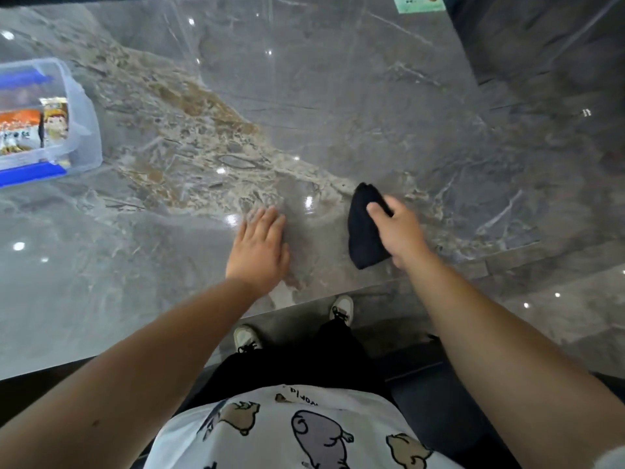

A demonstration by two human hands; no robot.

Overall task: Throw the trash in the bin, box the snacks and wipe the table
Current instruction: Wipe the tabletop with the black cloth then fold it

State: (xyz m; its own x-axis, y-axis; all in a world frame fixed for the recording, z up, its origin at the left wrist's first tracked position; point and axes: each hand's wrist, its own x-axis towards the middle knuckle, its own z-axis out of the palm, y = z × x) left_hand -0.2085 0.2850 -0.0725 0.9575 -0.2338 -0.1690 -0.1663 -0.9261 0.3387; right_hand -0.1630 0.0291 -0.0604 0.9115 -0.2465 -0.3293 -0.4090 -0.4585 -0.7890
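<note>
Overhead, the head view showed the right hand (400,231) closed around a dark cloth (365,228), thumb on top, the bunched fabric pressed against the polished marble surface (304,96) near its front edge. The left hand (258,245) lay flat and spread, palm down, holding nothing, just beside the cloth. A clear plastic box (79,106) with blue clips stood well apart at the far left, snack packets (33,130) already inside; its lid appeared to be off, though the frame edge cut the box short. No loose trash was visible. The cloth looked soft, light and limp, so it would fold under pressure; a grasp across its bunched middle would keep a broad face against the glossy, probably slippery stone.
</note>
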